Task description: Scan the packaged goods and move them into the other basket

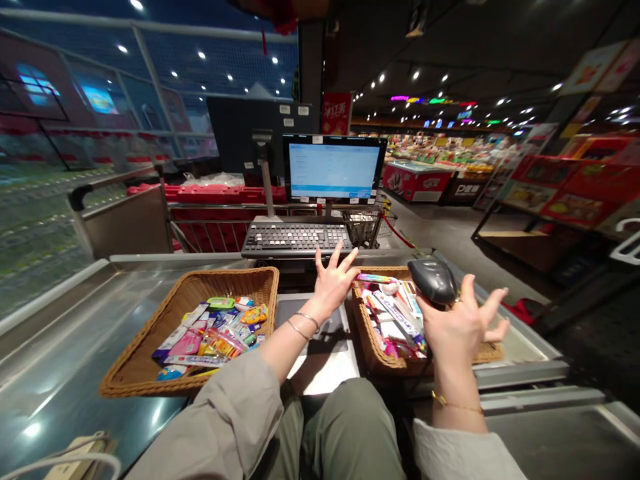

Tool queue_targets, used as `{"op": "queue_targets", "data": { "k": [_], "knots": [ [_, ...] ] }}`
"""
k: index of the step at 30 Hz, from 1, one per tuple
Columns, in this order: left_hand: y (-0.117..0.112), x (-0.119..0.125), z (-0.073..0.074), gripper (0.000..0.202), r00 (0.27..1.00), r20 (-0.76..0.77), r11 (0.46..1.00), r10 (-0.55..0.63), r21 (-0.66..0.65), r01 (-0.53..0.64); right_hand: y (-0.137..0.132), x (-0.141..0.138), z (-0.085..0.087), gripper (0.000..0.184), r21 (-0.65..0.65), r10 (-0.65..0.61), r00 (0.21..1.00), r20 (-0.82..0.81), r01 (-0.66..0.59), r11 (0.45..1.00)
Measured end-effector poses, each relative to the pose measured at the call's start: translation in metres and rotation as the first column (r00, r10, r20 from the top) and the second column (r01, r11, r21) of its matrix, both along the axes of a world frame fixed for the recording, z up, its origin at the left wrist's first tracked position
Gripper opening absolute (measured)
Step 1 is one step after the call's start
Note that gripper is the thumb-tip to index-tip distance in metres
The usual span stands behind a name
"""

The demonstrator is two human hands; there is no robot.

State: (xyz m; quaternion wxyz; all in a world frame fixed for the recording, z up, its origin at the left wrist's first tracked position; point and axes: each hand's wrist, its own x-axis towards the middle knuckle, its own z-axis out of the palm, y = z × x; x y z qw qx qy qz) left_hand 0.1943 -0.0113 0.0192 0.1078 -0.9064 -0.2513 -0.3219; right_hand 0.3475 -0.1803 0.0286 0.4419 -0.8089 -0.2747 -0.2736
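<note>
My left hand [333, 288] reaches over the gap between two baskets, its fingers spread just in front of the black keyboard [295, 237]. A slim rainbow-coloured packet [376, 278] lies at the left rim of the right wicker basket [367, 333], its end close to my left thumb; whether they touch I cannot tell. In my right hand [456, 330] is a black barcode scanner [434, 280], gripped near the thumb, with the other fingers splayed to the right. The scanner's handle is hidden. Toothbrush-like packs and other small packages [397, 317] fill that basket.
On the left, another wicker basket [145, 353] holds several colourful small packages [220, 333]. A lit monitor [333, 170] stands behind the keyboard. Metal counter surfaces [55, 360] lie at both sides. A white cable [75, 459] curves at the lower left.
</note>
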Motion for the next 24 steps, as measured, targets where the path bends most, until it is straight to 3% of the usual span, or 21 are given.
{"op": "queue_targets", "data": {
  "k": [6, 9, 12, 17, 24],
  "knots": [
    [-0.011, 0.034, -0.009, 0.026, 0.983, -0.083, 0.986, -0.163, -0.029, 0.162, -0.013, 0.021, -0.002, 0.088, 0.037, -0.027, 1.0, -0.011, 0.027, 0.999],
    [-0.018, 0.049, -0.016, 0.045, 0.961, -0.145, 0.972, -0.234, -0.046, 0.23, -0.016, 0.025, -0.003, 0.085, 0.03, -0.026, 1.0, -0.004, 0.026, 0.999],
    [-0.021, 0.055, -0.022, 0.066, 0.961, -0.185, 0.978, -0.206, -0.08, 0.194, -0.018, 0.023, -0.004, 0.083, 0.019, -0.03, 1.0, -0.008, 0.03, 0.999],
    [-0.016, 0.038, -0.021, 0.064, 0.969, -0.205, 0.987, -0.136, -0.111, 0.115, -0.014, 0.012, -0.005, 0.087, -0.009, -0.016, 0.999, -0.045, 0.016, 1.0],
    [0.002, -0.012, -0.016, 0.056, 0.986, -0.166, 0.991, 0.032, -0.119, -0.052, 0.006, -0.005, -0.004, 0.082, -0.025, 0.026, 0.999, -0.045, -0.027, 0.999]
  ]
}}
